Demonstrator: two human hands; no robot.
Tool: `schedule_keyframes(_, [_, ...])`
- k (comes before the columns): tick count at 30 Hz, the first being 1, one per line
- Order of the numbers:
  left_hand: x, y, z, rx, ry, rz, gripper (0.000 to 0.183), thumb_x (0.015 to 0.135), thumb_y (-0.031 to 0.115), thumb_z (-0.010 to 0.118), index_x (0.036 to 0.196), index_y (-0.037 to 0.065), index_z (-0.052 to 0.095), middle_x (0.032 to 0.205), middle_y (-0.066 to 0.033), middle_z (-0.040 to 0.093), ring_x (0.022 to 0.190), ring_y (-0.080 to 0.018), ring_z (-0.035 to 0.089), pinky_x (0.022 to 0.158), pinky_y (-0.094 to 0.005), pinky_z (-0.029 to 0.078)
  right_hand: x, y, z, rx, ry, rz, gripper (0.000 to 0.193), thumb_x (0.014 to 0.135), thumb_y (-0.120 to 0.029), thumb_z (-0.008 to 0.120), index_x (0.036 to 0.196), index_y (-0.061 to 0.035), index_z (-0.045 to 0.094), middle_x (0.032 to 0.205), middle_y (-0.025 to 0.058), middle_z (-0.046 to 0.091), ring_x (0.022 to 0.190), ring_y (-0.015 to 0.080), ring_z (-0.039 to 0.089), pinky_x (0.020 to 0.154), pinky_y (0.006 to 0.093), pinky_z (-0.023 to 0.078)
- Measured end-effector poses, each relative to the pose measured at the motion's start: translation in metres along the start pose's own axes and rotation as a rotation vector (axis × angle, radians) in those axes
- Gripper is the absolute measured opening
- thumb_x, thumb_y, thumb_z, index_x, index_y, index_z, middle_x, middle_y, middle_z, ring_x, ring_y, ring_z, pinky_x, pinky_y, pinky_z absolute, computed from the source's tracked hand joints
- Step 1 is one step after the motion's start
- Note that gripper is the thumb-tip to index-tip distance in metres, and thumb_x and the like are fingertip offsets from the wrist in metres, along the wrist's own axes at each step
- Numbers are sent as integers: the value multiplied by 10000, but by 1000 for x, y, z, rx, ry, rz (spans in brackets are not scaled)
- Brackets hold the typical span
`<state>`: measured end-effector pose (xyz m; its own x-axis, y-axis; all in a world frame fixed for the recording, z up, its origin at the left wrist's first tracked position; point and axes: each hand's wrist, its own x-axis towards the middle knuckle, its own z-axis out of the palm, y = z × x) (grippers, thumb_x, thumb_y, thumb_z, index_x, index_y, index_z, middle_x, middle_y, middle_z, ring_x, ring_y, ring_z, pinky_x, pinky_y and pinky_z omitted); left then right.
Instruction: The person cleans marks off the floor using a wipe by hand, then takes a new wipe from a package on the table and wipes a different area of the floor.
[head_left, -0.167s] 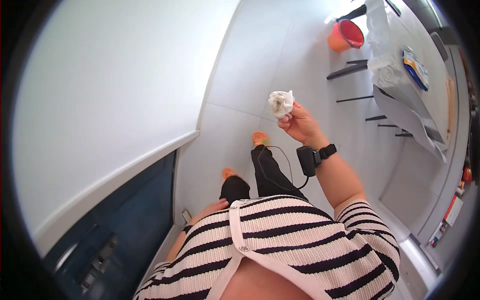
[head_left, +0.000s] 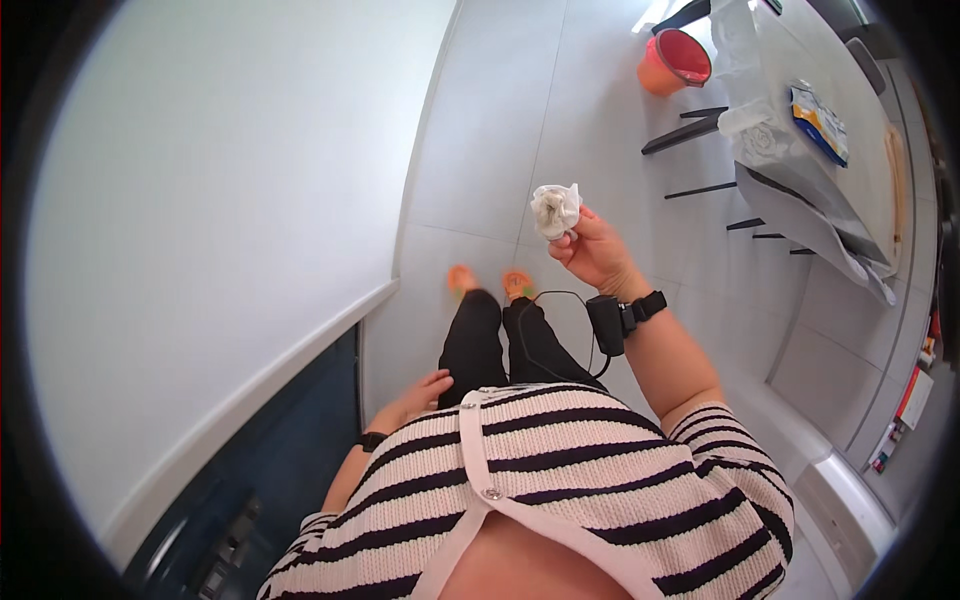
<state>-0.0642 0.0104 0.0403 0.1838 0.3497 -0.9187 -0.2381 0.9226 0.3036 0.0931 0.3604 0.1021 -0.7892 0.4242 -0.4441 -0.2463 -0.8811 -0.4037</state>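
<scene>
Past the right hand (head_left: pixel 598 256), the floor (head_left: pixel 490 130) gives room between the white wall (head_left: pixel 240 170) and the draped tabletop (head_left: pixel 868 195), where dark legs (head_left: pixel 685 134) and an orange bucket (head_left: pixel 658 76) intrude

Wall (head_left: pixel 240 180) left of the person (head_left: pixel 560 440), table (head_left: pixel 770 60) right. Packet (head_left: pixel 819 124) on table; bucket (head_left: pixel 656 76) on floor (head_left: pixel 480 130), near table's left side. Tissue (head_left: pixel 553 211) in right hand (head_left: pixel 602 256); left hand (head_left: pixel 415 396) beside left thigh (head_left: pixel 473 335).

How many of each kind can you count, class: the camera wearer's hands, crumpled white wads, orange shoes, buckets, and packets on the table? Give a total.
Hands: 2 (left hand, right hand)
Crumpled white wad: 1
Orange shoes: 2
Bucket: 1
Packet: 1
Total: 7
</scene>
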Motion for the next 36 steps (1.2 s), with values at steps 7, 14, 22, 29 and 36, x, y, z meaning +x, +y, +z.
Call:
schedule_keyframes(7, [-12,120,-61,74,165,26,619,856,447,566,1311,54,418,1174,-86,543,1008,-167,536,819,-300,445,48,-51,6,8,62,33,200,907,-80,458,1094,-68,527,853,-2,552,585,54,410,512,198,330])
schedule_keyframes(14, [15,343,-99,243,86,510,388,938,294,466,1248,62,489,1096,-82,595,1007,-166,562,860,-323,453,140,-105,25,-82,-46,155,187,904,-100,460,1063,-56,548,828,5,559,524,41,335,459,182,277])
schedule_keyframes(22, [84,512,-97,-231,-164,509,307,929,214,480,1180,36,478,1081,-91,567,1017,-212,566,892,-382,453,264,-151,33,-372,30,142,189,896,-173,501,1039,-52,520,709,-12,502,470,39,367,401,202,263])
schedule_keyframes(29, [163,589,-103,-591,73,363,357,924,144,455,1223,-44,401,1194,-170,508,1096,-270,539,978,-397,431,394,-187,-48,-648,29,175,289,839,-223,581,1015,-10,495,762,51,548,560,104,499,482,247,397])
schedule_keyframes(36, [213,625,-87,-738,272,221,387,913,132,459,1227,-84,392,1213,-190,498,1128,-291,520,1005,-405,411,426,-196,-92,-864,74,20,198,811,-195,606,939,-61,535,887,106,583,755,269,580,664,355,467])
